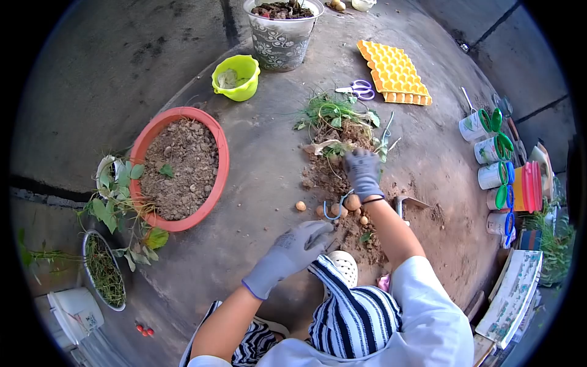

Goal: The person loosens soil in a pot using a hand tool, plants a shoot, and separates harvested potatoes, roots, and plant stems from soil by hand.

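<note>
My right hand (363, 174), in a grey glove, reaches into the heap of soil (324, 174) just below the pulled green plants (336, 113). Its fingertips are partly hidden at the roots, so their grip is unclear. My left hand (298, 244), also gloved, hovers over my knee with its fingers extended and nothing in them. Between the hands lie several round brown clods or tubers (339, 211) with a curved blue piece (332, 211) across them. A metal hand tool (400, 205) rests beside my right forearm.
A red tub of soil (225, 160) stands left, a green bowl (246, 93) and patterned pot (280, 46) at the back. Purple scissors (363, 90) lie near a yellow egg tray (397, 73). Lidded cans (490, 175) line the right; a leafy plant (104, 211) borders the tub.
</note>
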Action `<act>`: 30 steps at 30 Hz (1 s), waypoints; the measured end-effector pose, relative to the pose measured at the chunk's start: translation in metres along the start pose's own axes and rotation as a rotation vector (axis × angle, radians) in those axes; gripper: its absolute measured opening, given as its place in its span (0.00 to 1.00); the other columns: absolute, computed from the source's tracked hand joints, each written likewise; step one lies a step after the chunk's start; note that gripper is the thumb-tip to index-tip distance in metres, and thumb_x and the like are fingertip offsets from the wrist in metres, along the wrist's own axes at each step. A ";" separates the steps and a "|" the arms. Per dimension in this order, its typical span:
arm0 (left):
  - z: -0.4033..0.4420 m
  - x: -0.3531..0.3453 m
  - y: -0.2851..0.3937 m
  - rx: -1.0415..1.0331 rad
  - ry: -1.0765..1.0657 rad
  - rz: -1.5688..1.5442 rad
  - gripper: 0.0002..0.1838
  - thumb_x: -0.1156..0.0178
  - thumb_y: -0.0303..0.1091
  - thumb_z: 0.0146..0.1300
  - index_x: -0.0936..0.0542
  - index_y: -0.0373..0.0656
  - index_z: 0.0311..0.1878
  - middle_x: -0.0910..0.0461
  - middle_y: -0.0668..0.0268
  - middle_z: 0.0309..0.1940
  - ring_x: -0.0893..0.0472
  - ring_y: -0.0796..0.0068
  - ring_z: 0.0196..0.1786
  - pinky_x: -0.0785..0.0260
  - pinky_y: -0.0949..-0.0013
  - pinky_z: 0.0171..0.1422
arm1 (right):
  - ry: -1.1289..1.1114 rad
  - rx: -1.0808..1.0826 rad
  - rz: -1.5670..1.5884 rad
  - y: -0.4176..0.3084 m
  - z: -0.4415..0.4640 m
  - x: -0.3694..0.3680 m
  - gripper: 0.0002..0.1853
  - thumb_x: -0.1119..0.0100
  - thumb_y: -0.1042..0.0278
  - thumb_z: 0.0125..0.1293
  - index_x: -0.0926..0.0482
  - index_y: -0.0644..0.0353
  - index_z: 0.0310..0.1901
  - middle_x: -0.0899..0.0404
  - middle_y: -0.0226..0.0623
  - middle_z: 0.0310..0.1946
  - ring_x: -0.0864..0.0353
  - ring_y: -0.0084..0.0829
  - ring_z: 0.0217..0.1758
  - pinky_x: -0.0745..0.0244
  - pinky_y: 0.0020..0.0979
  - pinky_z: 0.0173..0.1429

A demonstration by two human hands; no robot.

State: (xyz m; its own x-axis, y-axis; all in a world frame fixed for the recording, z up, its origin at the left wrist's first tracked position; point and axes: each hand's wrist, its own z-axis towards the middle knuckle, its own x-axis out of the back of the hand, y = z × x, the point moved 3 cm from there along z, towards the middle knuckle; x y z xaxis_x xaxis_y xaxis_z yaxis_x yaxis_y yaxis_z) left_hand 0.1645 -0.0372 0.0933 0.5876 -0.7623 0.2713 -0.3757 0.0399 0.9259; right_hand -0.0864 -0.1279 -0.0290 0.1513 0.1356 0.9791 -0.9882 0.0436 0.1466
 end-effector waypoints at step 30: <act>0.043 0.024 0.042 0.142 0.372 -0.891 0.20 0.32 0.38 0.61 0.20 0.36 0.51 0.18 0.67 0.39 0.19 0.82 0.36 0.25 0.78 0.37 | -0.184 -0.308 1.798 -0.037 -0.052 0.192 0.13 0.44 0.70 0.69 0.21 0.65 0.51 0.22 0.35 0.52 0.26 0.25 0.57 0.32 0.26 0.62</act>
State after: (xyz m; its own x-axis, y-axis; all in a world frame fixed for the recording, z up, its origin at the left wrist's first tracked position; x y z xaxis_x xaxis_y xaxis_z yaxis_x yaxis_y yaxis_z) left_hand 0.1321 -0.0816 0.1274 0.8777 -0.2221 -0.4245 0.2474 -0.5487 0.7986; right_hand -0.0200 -0.0515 0.1460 -0.9882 0.1211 -0.0934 0.1109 0.1470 -0.9829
